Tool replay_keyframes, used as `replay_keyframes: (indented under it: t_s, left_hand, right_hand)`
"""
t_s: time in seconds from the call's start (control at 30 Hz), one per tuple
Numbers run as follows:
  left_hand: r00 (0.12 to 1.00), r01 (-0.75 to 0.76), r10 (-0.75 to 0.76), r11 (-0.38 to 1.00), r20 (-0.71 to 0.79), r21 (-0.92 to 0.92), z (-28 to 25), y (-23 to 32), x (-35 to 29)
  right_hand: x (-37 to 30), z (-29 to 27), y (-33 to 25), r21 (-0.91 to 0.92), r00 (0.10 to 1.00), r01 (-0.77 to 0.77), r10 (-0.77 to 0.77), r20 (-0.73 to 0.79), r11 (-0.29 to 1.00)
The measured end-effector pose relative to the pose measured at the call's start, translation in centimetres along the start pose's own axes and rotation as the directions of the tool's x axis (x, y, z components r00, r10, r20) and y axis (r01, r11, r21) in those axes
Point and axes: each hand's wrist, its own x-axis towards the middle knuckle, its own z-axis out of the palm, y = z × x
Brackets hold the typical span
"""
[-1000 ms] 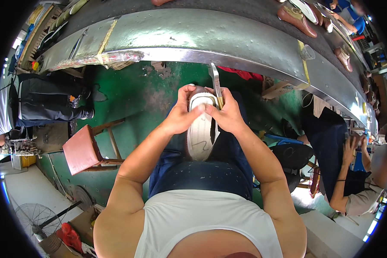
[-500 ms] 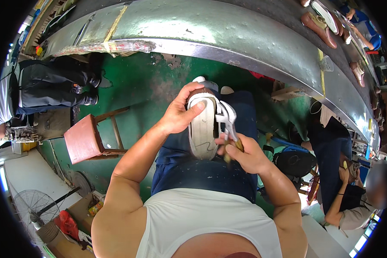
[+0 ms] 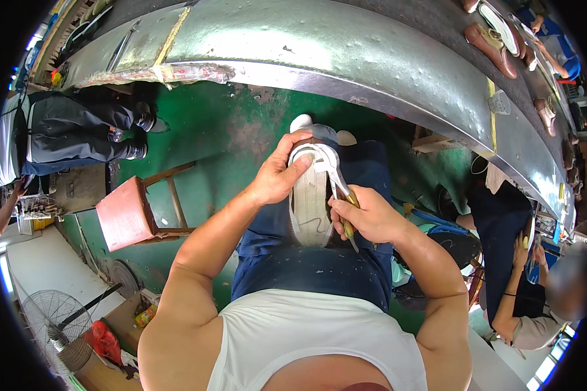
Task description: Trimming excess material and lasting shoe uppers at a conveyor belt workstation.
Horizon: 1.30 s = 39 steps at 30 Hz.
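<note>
steel pincers with yellowed handles (image 3: 334, 177) sit in the right hand (image 3: 370, 216), its fingers and thumb closed about the handles; the left hand (image 3: 275, 174) is wrapped around the far end of a sole-up shoe (image 3: 308, 203) with a pale, lined bottom and a dark scribble, thumb pressed flat on the sole; the shoe is above the dark blue, pale-flecked cloth of the lap (image 3: 306, 268); the pincers have swung in from beside the shoe's right edge, and the right thumb has left the sole; so the left hand alone now steadies the shoe, while the tool's curved head lies over its far end, just beside the left thumb; whether it bites on anything, i cannot tell.

beyond the knees runs a glossy, dented grey metal bench edge (image 3: 267, 40), with brown leather shoes (image 3: 491, 49) on the dark surface behind it at the right; below spreads a worn green floor (image 3: 218, 133); to the left stand a pink-seated wooden stool (image 3: 124, 214) and a person in dark trousers (image 3: 78, 138); a wire-caged fan (image 3: 55, 316) is at the lower left; at the right, a co-worker in a beige sleeve (image 3: 531, 332) handles something too small to name.
</note>
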Motion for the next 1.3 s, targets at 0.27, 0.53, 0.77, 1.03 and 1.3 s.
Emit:
replay_keyframes:
  t_s: [0.27, 0.53, 0.77, 1.03, 1.3]
  left_hand:
    - [0.987, -0.092, 0.080, 0.993, -0.139, -0.076, -0.2, -1.3, 0.3]
    - [0.937, 0.278, -0.331, 0.899, -0.110, -0.339, 1.3, 2.0, 0.2]
    - [0.974, 0.124, -0.160, 0.968, -0.157, -0.219, 1.0, 1.1, 0.1]
    - [0.851, -0.486, 0.375, 0.827, 0.367, 0.281, 3.9, 7.3, -1.8]
    - [0.892, -0.439, 0.425, 0.728, 0.157, 0.526, 8.7, 4.6, -7.0]
  right_hand:
    - [1.6, -0.5, 0.5, -0.746, 0.929, 0.126, -0.342, -0.144, 0.654]
    - [-1.6, 0.6, -0.8, -0.891, 0.927, -0.029, -0.322, -0.194, 0.453]
    - [-4.0, -2.3, 0.8, -0.615, 0.928, 0.335, -0.363, 0.084, 0.714]
    - [-2.3, -1.2, 5.2, -0.342, 0.499, 0.724, -0.798, -0.339, 0.598]
    - [-2.0, -0.2, 5.5, -0.488, 0.461, 0.709, -0.858, -0.225, 0.509]
